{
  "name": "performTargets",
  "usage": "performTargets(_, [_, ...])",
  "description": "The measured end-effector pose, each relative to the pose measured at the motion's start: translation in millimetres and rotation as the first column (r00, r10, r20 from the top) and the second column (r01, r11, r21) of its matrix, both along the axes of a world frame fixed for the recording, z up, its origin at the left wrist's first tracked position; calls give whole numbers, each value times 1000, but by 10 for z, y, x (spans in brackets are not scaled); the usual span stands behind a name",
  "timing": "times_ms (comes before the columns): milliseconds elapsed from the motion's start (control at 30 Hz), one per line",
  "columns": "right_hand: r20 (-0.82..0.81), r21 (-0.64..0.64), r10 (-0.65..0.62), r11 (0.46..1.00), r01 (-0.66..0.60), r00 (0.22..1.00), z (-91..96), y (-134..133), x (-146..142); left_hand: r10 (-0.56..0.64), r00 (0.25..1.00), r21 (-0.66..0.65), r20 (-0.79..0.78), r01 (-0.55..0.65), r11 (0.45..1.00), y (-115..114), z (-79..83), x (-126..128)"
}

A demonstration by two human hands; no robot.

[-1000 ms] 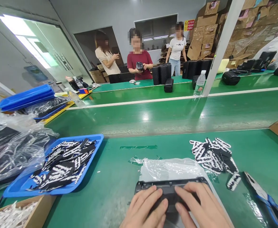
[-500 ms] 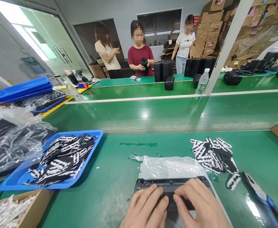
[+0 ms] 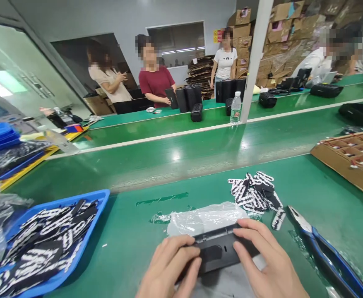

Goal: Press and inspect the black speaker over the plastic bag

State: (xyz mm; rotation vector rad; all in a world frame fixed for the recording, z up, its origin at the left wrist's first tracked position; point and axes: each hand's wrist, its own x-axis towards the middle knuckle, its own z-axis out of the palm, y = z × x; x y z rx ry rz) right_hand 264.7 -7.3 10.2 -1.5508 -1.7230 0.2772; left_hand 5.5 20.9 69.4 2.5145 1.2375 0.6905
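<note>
Lifted off the plastic bag now, both hands pinch the matte black panel by its ends.

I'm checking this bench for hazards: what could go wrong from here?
1. The black plastic part lies half on a loose clear plastic bag; under the left hand and right hand it could slide.
2. The blue-handled pliers lie close beside the right hand and might get knocked.

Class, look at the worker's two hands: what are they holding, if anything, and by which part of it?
Both hold one long black plastic part: the left hand grips its left end, the right hand its right end, thumbs on the top face.
</note>
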Motion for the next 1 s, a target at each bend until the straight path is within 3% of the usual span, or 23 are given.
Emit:
performTargets(100, [-73,-9,44,999,-45,996,14,5,-43,-57,997,-280,43,66,958,205,148,118])
performTargets(233, [-138,-4,97,995,-99,986,68,18,-33,-142,990,-624,4,113,773,444,244,289])
performTargets(300, [-164,-10,114,993,-117,980,84,13,-20,-151,988,-693,-14,99,714,512,274,354])
performTargets(433, [-195,-17,132,990,-138,972,101,5,-11,-162,987,-729,-20,96,677,551,341,412])
performTargets(767, [-210,8,134,991,-135,968,131,25,-13,-357,923,-571,-146,216,792,557,461,451])
performTargets(900, [-183,7,142,990,-143,973,141,16,-21,-342,925,-523,-163,213,825,565,384,452])
performTargets(1000, [-172,-12,137,990,-142,976,159,3,-22,-262,956,-396,-130,192,898,509,247,395])
